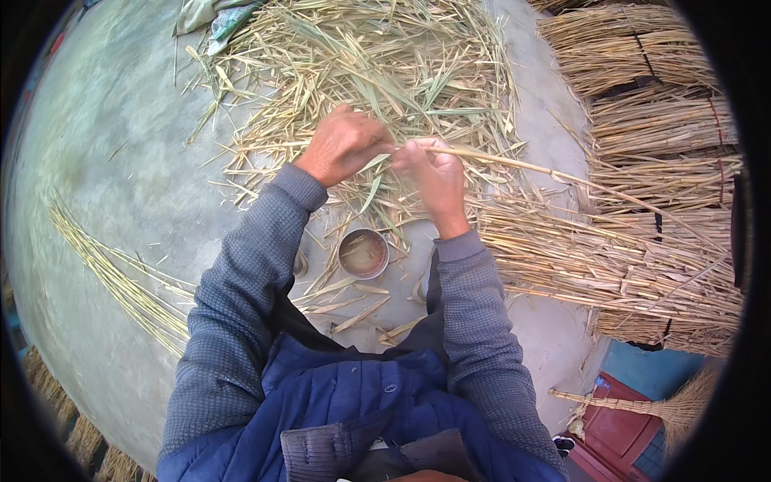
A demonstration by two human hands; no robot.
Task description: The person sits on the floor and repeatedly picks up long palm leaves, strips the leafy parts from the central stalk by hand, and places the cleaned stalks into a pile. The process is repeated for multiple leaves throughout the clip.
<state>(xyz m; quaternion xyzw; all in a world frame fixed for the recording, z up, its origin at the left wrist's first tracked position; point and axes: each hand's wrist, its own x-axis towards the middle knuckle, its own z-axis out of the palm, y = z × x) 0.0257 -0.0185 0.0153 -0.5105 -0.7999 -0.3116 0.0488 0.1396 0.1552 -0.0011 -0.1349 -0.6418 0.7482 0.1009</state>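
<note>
Bare grey floor (120,177), leaf pile (434,72) far centre. Stalk (522,165) runs right from the right hand (434,173), its grip pinching it; left hand (345,143) at the tip, grip unclear. I'd work pinches close together, pull lengthwise, avoid bending.

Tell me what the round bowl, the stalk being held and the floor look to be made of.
Bowl: probably metal, fairly smooth; its thin, pale rim catches the light, though plastic can't be ruled out.
Stalk: dried plant stem, perhaps reed, mostly matte; it is tan, slender and jointed.
Floor: likely concrete, fairly smooth; it is grey and mottled, with no tile pattern showing.
</note>
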